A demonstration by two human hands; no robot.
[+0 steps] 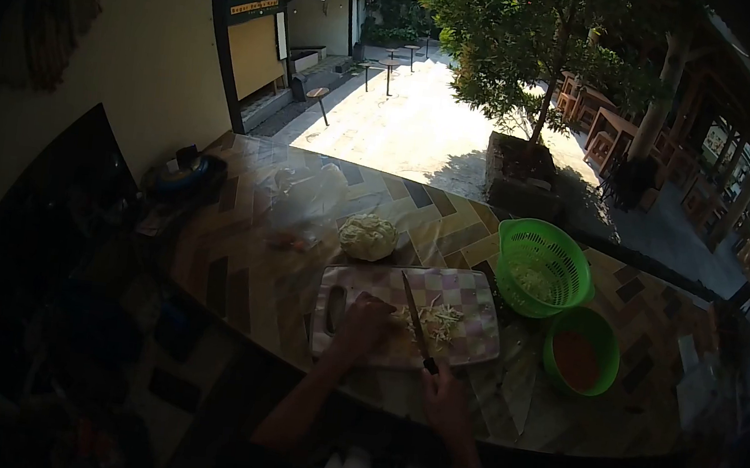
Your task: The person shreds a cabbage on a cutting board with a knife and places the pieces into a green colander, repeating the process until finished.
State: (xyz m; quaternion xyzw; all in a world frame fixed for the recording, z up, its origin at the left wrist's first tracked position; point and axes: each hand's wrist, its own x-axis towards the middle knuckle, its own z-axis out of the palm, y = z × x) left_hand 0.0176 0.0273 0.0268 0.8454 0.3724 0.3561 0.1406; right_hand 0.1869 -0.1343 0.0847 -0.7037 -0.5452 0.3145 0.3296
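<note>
1. While the knife (415, 316) is gripped in the fingers of the right hand (443, 392), its blade is angled over pale shreds (443, 322) on the cutting board (479, 309).
2. The left hand (366, 320) is placed beside them; whether anything is held cannot be told.
3. A cabbage (368, 237) is set beyond the board.

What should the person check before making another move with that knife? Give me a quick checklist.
1. Knife held by its handle in the right hand: ok.
2. Cutting board wholly on the table: ok.
3. Left hand fingertips tucked away from the blade: cannot tell, too dark.
4. Board surface beside the blade free of pale shreds: not ok, they lie right there.
5. Green colander near the board: ok, just beyond its right side.
</note>
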